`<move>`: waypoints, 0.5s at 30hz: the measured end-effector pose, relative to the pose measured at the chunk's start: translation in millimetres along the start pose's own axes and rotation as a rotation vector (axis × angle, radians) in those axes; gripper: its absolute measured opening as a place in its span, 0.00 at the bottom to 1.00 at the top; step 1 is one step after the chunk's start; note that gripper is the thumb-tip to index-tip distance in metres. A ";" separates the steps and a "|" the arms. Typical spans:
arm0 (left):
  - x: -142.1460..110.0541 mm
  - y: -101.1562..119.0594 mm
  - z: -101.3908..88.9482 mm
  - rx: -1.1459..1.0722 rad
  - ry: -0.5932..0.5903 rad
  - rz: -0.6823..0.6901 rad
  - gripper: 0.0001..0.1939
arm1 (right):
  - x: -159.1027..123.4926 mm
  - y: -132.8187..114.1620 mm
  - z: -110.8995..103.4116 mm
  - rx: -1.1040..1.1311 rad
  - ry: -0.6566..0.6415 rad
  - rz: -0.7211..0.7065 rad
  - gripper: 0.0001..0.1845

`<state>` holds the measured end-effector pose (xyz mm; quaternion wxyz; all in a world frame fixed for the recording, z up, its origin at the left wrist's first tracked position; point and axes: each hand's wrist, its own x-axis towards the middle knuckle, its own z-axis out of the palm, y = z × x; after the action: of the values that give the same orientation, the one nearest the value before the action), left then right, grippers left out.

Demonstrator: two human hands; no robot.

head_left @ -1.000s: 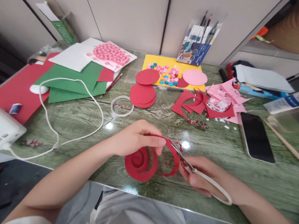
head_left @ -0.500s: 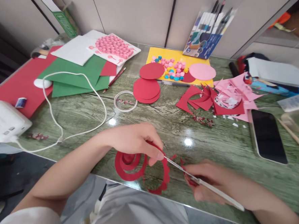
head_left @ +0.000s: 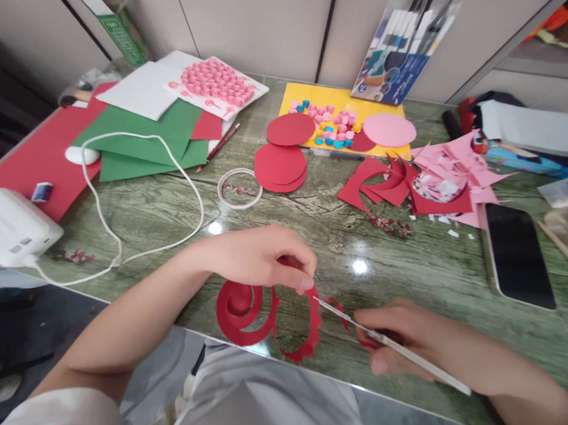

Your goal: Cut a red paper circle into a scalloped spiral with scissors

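My left hand (head_left: 271, 260) pinches the upper edge of a red paper spiral (head_left: 242, 335) between thumb and fingers. The strip coils to the left below that hand, and its outer part on the right has a scalloped edge. In my right hand (head_left: 401, 338) is a pair of scissors (head_left: 426, 362), seen nearly edge-on, with the thin blade tips at the strip just beside my left fingertips. A narrow red paper offcut (head_left: 339, 312) lies by the blades. Part of the strip is hidden under my left hand.
Red paper circles (head_left: 281, 167) and a tape roll (head_left: 240, 188) lie beyond my hands. Red and pink scraps (head_left: 440, 174), a phone (head_left: 519, 252) and a white power bank (head_left: 16, 228) with a looped cable (head_left: 200, 201) are around. The table's front edge is close.
The scissors have drawn slightly down and right, and their tips sit at the strip's edge. My left hand has risen slightly. The camera view has shifted a little.
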<state>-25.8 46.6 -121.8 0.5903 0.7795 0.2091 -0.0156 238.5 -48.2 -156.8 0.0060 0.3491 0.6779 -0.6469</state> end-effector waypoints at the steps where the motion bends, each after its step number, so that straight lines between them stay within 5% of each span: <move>1: 0.5 0.1 0.3 0.003 0.001 -0.002 0.11 | -0.1 0.1 -0.3 -0.020 -0.004 0.001 0.19; 15: 1.3 -2.2 5.7 0.030 -0.088 -0.018 0.11 | 2.2 -4.1 3.5 -0.145 -0.046 0.062 0.15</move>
<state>-24.0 42.2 -125.9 0.5869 0.7850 0.1895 -0.0582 233.3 -50.0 -154.8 0.0671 0.3538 0.7115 -0.6034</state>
